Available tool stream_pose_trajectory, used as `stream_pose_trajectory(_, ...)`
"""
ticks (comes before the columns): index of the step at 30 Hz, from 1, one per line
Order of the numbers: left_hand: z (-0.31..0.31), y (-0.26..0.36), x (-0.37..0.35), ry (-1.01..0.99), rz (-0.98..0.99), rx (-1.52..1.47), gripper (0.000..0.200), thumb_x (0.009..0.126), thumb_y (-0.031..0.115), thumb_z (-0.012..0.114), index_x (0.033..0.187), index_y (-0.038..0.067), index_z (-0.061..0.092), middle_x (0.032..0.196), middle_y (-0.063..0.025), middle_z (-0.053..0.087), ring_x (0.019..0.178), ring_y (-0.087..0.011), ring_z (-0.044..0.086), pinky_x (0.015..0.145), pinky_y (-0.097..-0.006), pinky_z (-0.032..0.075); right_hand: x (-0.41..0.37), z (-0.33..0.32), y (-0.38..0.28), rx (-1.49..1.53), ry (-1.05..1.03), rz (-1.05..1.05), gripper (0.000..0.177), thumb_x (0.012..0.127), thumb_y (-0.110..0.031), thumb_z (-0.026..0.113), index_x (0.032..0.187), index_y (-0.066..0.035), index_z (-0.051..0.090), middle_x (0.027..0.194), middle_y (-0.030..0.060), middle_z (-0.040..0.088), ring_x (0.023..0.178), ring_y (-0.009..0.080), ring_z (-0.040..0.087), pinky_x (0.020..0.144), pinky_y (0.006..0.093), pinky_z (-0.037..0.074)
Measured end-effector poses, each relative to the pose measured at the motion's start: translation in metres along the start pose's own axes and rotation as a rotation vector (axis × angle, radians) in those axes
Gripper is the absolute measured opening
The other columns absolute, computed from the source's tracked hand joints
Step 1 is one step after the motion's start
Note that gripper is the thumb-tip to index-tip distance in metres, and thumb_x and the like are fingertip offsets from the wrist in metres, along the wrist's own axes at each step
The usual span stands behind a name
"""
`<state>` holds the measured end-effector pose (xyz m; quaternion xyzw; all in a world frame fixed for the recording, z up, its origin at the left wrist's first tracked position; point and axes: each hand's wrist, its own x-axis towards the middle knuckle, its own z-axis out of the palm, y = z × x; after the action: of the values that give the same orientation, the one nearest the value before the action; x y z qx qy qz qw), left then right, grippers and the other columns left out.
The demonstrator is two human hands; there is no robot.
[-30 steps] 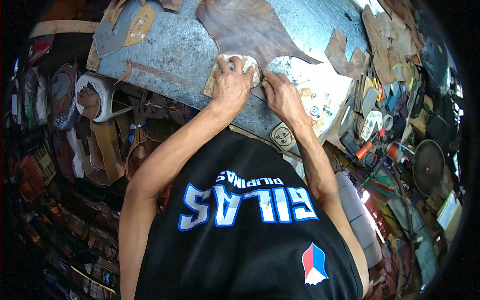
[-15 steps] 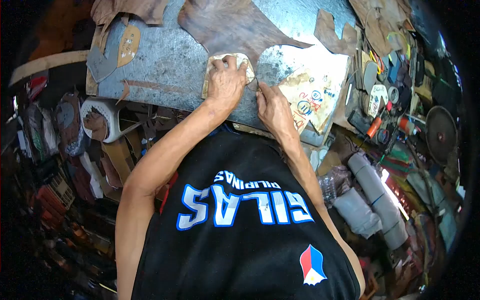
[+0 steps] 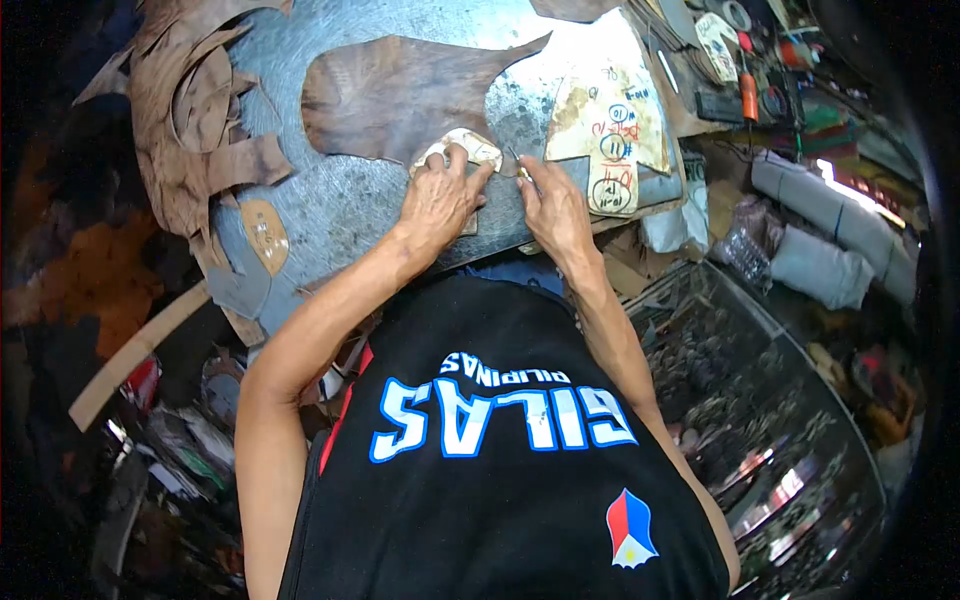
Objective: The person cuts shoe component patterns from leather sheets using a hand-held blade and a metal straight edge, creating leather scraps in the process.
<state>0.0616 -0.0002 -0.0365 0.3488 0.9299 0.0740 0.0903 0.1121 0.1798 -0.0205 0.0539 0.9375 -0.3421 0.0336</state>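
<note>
My left hand (image 3: 438, 203) presses a pale, stained pattern piece (image 3: 474, 147) against the lower edge of a brown leather piece (image 3: 395, 95), fingers apart and slightly bent. Just right of it, my right hand (image 3: 558, 208) is closed around a small knife (image 3: 523, 173). Its thin tip points up and away from me, close to the pattern's right side. Most of the handle is hidden by the fingers. The leather lies flat on a worn metal tabletop (image 3: 265, 85).
Brown leather scraps (image 3: 205, 130) are heaped at the table's left. A tan template (image 3: 264, 237) lies near them. Marked cream patterns (image 3: 612, 110) rest at right. Beyond are an orange-handled tool (image 3: 748, 95) and wrapped rolls (image 3: 840, 210). A glass-topped case (image 3: 745, 370) stands lower right.
The view has shifted, bringing more of the leather heap at left into sight. The brown leather piece now lies lower and further left relative to the marked patterns. Both hands stay near the small pattern.
</note>
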Motion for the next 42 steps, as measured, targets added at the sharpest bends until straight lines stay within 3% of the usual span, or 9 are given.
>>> stream_pose_trajectory(4,-0.008,-0.004,0.009,-0.152,0.072,0.028,0.052,0.083,0.042,0.067,0.129,0.023,0.053,0.104,-0.0165,0.054,0.092,-0.0331,0.06,0.073,-0.0391,0.054,0.0,0.007,-0.003,-0.025,0.033,0.02,0.026,0.09,-0.011,0.059,0.114,-0.004,0.064,0.091,0.0221,0.061,0.081,0.0428,0.063,0.07,0.0477,0.051)
stream_pose_trajectory(7,-0.002,-0.007,0.01,-0.08,0.124,0.077,0.051,0.079,0.041,0.071,0.123,0.019,0.057,0.101,-0.0148,0.056,0.088,-0.029,0.062,0.064,-0.0336,0.054,0.0,0.005,-0.008,-0.067,-0.007,0.031,0.026,0.089,-0.012,0.06,0.113,-0.005,0.065,0.09,0.021,0.061,0.081,0.0415,0.063,0.07,0.0472,0.052)
stream_pose_trajectory(11,-0.001,-0.008,0.014,-0.182,0.121,0.109,0.055,0.081,0.042,0.069,0.13,0.023,0.053,0.102,-0.016,0.055,0.09,-0.03,0.062,0.068,-0.0346,0.055,0.0,0.006,-0.005,-0.093,0.008,-0.034,0.026,0.088,-0.011,0.06,0.112,-0.005,0.065,0.09,0.0202,0.062,0.081,0.041,0.063,0.07,0.0468,0.052)
stream_pose_trajectory(19,0.002,-0.011,0.018,-0.19,0.17,0.155,0.044,0.089,0.01,0.051,0.131,0.022,0.054,0.1,-0.0153,0.055,0.094,-0.0309,0.063,0.068,-0.0363,0.057,-0.008,0.023,-0.008,-0.002,0.106,-0.022,0.024,0.089,-0.009,0.058,0.112,-0.003,0.064,0.088,0.023,0.06,0.08,0.0439,0.061,0.071,0.0486,0.05)
stream_pose_trajectory(25,0.005,-0.015,0.018,-0.174,0.213,0.129,0.042,0.089,0.012,0.053,0.129,0.02,0.056,0.103,-0.0156,0.054,0.1,-0.0331,0.061,0.073,-0.0372,0.057,-0.017,0.034,-0.028,-0.004,0.161,0.151,0.024,0.09,-0.009,0.056,0.112,-0.002,0.063,0.088,0.0256,0.059,0.085,0.0454,0.059,0.074,0.0493,0.049)
stream_pose_trajectory(32,0.006,-0.016,0.02,-0.172,0.239,0.12,0.036,0.088,0.014,0.053,0.124,0.017,0.059,0.102,-0.0151,0.056,0.101,-0.0317,0.061,0.073,-0.035,0.057,-0.024,0.052,-0.041,0.011,0.249,0.232,0.026,0.089,-0.008,0.055,0.109,0.007,0.061,0.095,0.0312,0.061,0.09,0.0471,0.059,0.08,0.0496,0.048)
stream_pose_trajectory(38,0.01,-0.018,0.021,-0.117,0.252,0.101,0.032,0.088,0.017,0.054,0.12,0.016,0.061,0.1,-0.0145,0.057,0.095,-0.0292,0.063,0.07,-0.0334,0.057,-0.027,0.065,-0.059,-0.003,0.297,0.311,0.026,0.089,-0.009,0.053,0.106,0.009,0.06,0.099,0.0332,0.06,0.093,0.0499,0.057,0.083,0.0515,0.047)
stream_pose_trajectory(41,0.008,-0.016,0.021,-0.164,0.233,0.144,0.032,0.088,0.018,0.055,0.12,0.016,0.061,0.1,-0.0145,0.057,0.092,-0.029,0.064,0.068,-0.0336,0.057,-0.028,0.071,-0.064,-0.014,0.343,0.364,0.027,0.087,-0.009,0.056,0.109,0.006,0.063,0.098,0.0301,0.064,0.095,0.0458,0.061,0.085,0.0472,0.048)
stream_pose_trajectory(42,0.009,-0.016,0.02,-0.163,0.236,0.141,0.033,0.089,0.019,0.055,0.121,0.016,0.061,0.099,-0.0146,0.057,0.091,-0.0293,0.064,0.068,-0.0342,0.057,-0.03,0.071,-0.068,-0.001,0.32,0.375,0.027,0.089,-0.01,0.055,0.107,0.008,0.061,0.099,0.0318,0.062,0.093,0.0482,0.059,0.083,0.0502,0.047)
